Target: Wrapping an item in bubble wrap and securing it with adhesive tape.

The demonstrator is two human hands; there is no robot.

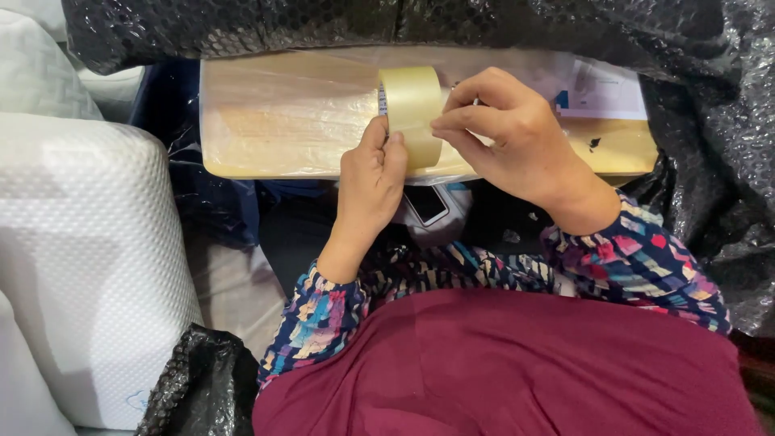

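Both hands meet over the wrapped wooden board (291,121): left hand (370,182) grips the clear tape roll (412,113), right hand (517,141) pinches its edge, wrists bent inward

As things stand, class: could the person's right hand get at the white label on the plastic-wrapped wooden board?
Probably yes. The right hand pinches the tape roll just beside the white label, and nothing lies between them, though it would first have to release its grip.

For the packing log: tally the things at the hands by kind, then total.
Tape roll, held by left hand and right hand: 1
Plastic-wrapped wooden board: 1
Phone: 1
White foam rolls: 1
Total: 4
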